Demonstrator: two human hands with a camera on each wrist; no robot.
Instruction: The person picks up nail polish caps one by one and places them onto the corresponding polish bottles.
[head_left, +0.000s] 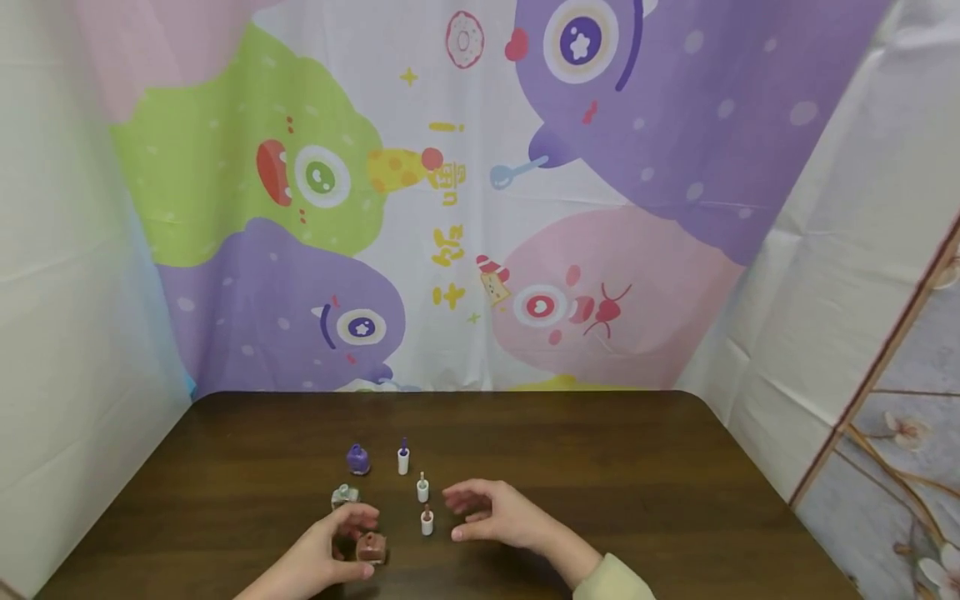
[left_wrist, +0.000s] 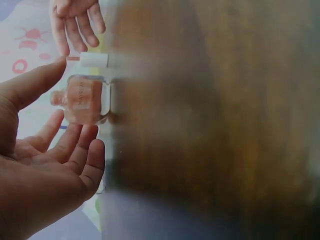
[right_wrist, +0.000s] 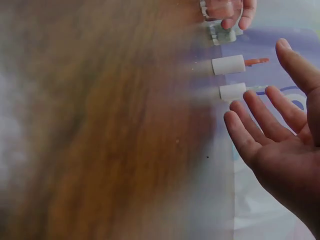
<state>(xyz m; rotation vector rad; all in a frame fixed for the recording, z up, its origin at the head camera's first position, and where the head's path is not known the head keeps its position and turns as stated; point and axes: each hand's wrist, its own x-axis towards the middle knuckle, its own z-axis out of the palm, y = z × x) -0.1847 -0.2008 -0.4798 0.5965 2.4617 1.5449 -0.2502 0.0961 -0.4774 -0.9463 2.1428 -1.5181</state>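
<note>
An uncapped nail polish bottle with orange-brown polish (head_left: 372, 549) stands upright near the front of the table. My left hand (head_left: 318, 554) is beside it, thumb on the near side and fingers on the far side; in the left wrist view the spread fingers reach around the bottle (left_wrist: 86, 100) without curling onto it. To the right, a white cap with an orange-brown brush (head_left: 427, 523) stands brush up. Just right of that cap, my right hand (head_left: 498, 515) hovers with parted, relaxed fingers and holds nothing; the right wrist view shows its palm facing the caps.
Behind the orange-brown bottle stand a greyish glitter bottle (head_left: 343, 493) and a purple bottle (head_left: 358, 460), both uncapped. White caps with a pale brush (head_left: 423, 490) and a purple brush (head_left: 403, 461) stand in line to their right. A cartoon-print curtain (head_left: 465, 350) hangs beyond the dark wooden table (head_left: 600, 450).
</note>
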